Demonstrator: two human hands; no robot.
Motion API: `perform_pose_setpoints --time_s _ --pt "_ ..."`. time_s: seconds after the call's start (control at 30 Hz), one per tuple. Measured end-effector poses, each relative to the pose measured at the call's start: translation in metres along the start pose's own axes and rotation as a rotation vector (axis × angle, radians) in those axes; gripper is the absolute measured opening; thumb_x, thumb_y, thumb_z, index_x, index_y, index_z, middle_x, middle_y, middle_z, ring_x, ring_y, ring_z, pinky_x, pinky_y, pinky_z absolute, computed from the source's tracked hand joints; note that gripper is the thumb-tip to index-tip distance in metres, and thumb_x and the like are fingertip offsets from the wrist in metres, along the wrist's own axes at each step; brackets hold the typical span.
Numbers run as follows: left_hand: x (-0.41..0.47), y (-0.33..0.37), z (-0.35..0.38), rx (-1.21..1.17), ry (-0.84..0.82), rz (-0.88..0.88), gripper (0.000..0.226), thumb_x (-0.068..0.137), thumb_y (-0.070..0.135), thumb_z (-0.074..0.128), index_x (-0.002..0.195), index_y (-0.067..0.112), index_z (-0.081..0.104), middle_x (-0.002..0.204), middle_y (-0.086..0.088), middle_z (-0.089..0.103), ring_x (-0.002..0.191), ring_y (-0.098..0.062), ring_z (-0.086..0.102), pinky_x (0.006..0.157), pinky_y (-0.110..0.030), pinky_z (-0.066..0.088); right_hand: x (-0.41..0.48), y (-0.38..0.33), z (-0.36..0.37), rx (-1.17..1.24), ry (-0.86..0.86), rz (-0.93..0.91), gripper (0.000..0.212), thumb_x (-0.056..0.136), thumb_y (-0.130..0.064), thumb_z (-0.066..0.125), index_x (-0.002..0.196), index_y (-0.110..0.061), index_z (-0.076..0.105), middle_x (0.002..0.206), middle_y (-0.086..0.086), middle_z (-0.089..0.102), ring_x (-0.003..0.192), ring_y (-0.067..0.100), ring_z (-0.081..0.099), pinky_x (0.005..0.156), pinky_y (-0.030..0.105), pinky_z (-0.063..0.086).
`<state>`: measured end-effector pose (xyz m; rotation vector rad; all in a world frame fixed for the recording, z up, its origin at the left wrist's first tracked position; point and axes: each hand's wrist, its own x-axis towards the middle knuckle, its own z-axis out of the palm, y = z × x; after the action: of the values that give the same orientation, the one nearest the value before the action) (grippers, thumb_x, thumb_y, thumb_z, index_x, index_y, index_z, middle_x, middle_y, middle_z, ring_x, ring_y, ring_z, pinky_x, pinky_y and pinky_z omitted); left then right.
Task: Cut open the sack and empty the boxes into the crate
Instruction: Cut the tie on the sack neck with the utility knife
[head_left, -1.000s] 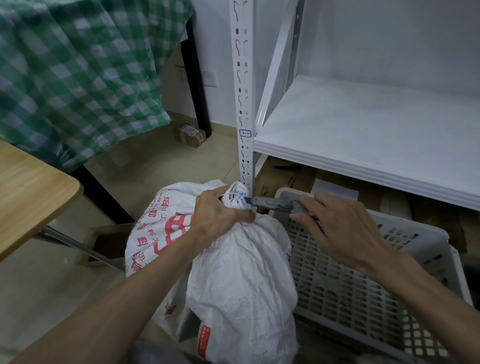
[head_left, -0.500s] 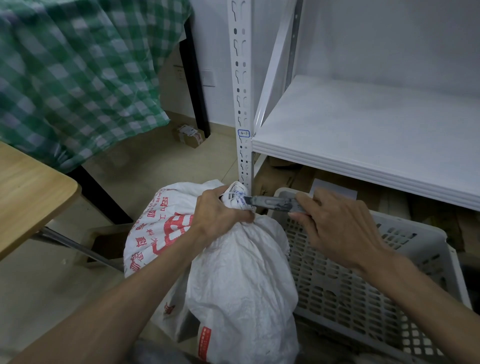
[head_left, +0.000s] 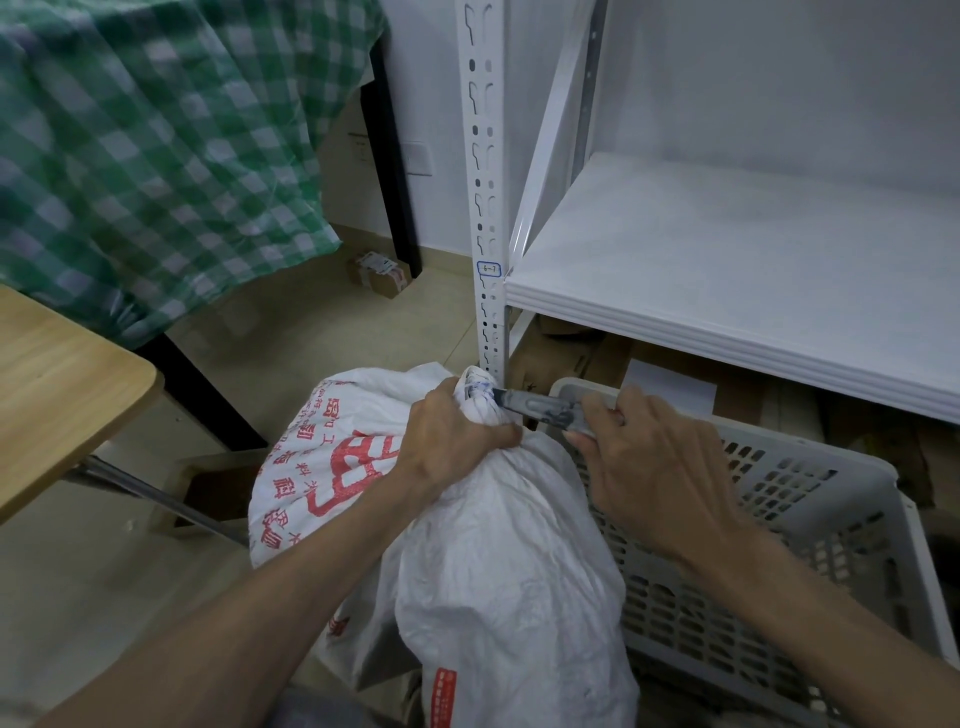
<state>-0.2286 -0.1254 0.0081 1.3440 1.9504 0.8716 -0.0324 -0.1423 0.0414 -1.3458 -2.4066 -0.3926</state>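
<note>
A white woven sack (head_left: 498, 561) with red print stands on the floor, its neck bunched and tied at the top. My left hand (head_left: 452, 441) grips that neck just under the knot. My right hand (head_left: 654, 467) holds a grey utility knife (head_left: 540, 410), whose blade tip touches the tied knot. A grey perforated plastic crate (head_left: 810, 519) sits right of the sack, partly under the shelf. The boxes inside the sack are hidden.
A white metal shelving unit (head_left: 727, 270) with a slotted upright (head_left: 485, 208) stands behind the sack. Flattened cardboard (head_left: 571, 353) lies under the shelf. A wooden table (head_left: 57, 384) is at left, a green checked cloth (head_left: 156, 145) hangs behind, and a small parcel (head_left: 382, 273) lies on the floor.
The knife has slid slightly left against the knot; both hands keep their grips and the view has barely shifted.
</note>
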Motion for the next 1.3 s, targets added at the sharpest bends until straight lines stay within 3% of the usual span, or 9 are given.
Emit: perform_pose_setpoints --time_s 0.17,0.37,0.47,0.63,0.8,0.9,1.03,1.2,1.3 --pt "0.001 -0.005 0.000 0.011 0.001 -0.001 0.055 0.064 0.036 0.086 0.107 0.012 0.061 0.098 -0.002 0.066 0.088 -0.019 0.061 0.072 -0.025 0.044 0.003 -0.006 0.006 0.012 0.051 -0.014 0.019 0.085 -0.024 0.067 0.087 -0.006 0.066 0.065 0.008 0.051 0.053 0.013 0.031 0.044 0.021 0.021" --pt "0.002 -0.006 -0.005 0.032 -0.031 0.037 0.044 0.067 0.025 0.085 0.103 0.010 0.064 0.094 -0.006 0.068 0.086 -0.023 0.063 0.077 -0.033 0.052 0.016 0.011 0.006 0.043 0.043 -0.050 0.020 0.081 -0.023 0.070 0.087 -0.005 0.066 0.064 0.008 0.048 0.053 0.016 0.033 0.042 0.022 0.027" --pt "0.003 -0.009 -0.008 0.031 -0.113 0.017 0.044 0.067 0.025 0.085 0.103 0.012 0.064 0.093 -0.003 0.068 0.085 -0.021 0.063 0.075 -0.030 0.052 0.018 0.016 0.007 0.107 -0.017 -0.033 0.024 0.081 -0.029 0.060 0.089 -0.007 0.066 0.064 0.006 0.047 0.054 0.015 0.032 0.043 0.023 0.030" --pt "0.004 -0.011 -0.011 0.028 -0.174 -0.004 0.047 0.065 0.026 0.086 0.105 0.014 0.064 0.097 -0.002 0.069 0.091 -0.021 0.065 0.086 -0.037 0.054 0.030 0.023 0.004 0.064 -0.104 -0.070 0.028 0.084 -0.038 0.050 0.088 -0.016 0.067 0.063 -0.004 0.035 0.051 0.013 0.034 0.044 0.024 0.031" --pt "0.004 -0.010 -0.013 0.003 -0.205 0.011 0.044 0.067 0.022 0.085 0.105 0.014 0.063 0.097 -0.004 0.070 0.091 -0.022 0.066 0.086 -0.039 0.055 0.035 0.029 -0.010 -0.021 -0.238 -0.170 0.028 0.095 -0.044 0.035 0.098 -0.022 0.053 0.072 -0.003 0.053 0.062 0.017 0.047 0.055 0.029 0.035" --pt "0.004 -0.007 -0.015 -0.043 -0.212 0.002 0.043 0.071 0.018 0.082 0.107 0.013 0.061 0.100 -0.005 0.068 0.093 -0.021 0.064 0.087 -0.038 0.053 0.029 0.013 -0.007 -0.017 -0.228 -0.234 0.026 0.097 -0.039 0.034 0.094 -0.019 0.051 0.071 0.000 0.057 0.069 0.018 0.049 0.049 0.028 0.028" --pt "0.003 -0.008 -0.017 -0.063 -0.229 -0.007 0.050 0.073 0.020 0.081 0.116 0.014 0.055 0.105 -0.003 0.066 0.096 -0.017 0.062 0.088 -0.034 0.051 0.013 -0.005 0.007 0.086 -0.181 -0.120 0.026 0.093 -0.029 0.052 0.073 -0.014 0.056 0.055 0.001 0.052 0.038 0.013 0.034 0.036 0.021 0.020" --pt "0.002 -0.009 -0.013 -0.089 -0.166 -0.024 0.059 0.061 0.030 0.082 0.113 0.016 0.057 0.103 0.000 0.067 0.095 -0.017 0.063 0.089 -0.039 0.053 0.002 -0.022 0.016 0.068 -0.119 -0.004 0.034 0.096 -0.033 0.035 0.072 -0.015 0.052 0.056 -0.001 0.045 0.035 0.008 0.023 0.033 0.020 0.018" --pt "0.003 -0.012 -0.011 -0.095 -0.132 -0.040 0.060 0.051 0.039 0.078 0.104 0.017 0.062 0.096 0.000 0.070 0.090 -0.019 0.067 0.086 -0.046 0.055 -0.006 -0.034 0.012 0.048 -0.079 0.012 0.025 0.091 -0.030 0.054 0.073 -0.013 0.054 0.056 0.001 0.044 0.036 0.008 0.019 0.034 0.018 0.017"
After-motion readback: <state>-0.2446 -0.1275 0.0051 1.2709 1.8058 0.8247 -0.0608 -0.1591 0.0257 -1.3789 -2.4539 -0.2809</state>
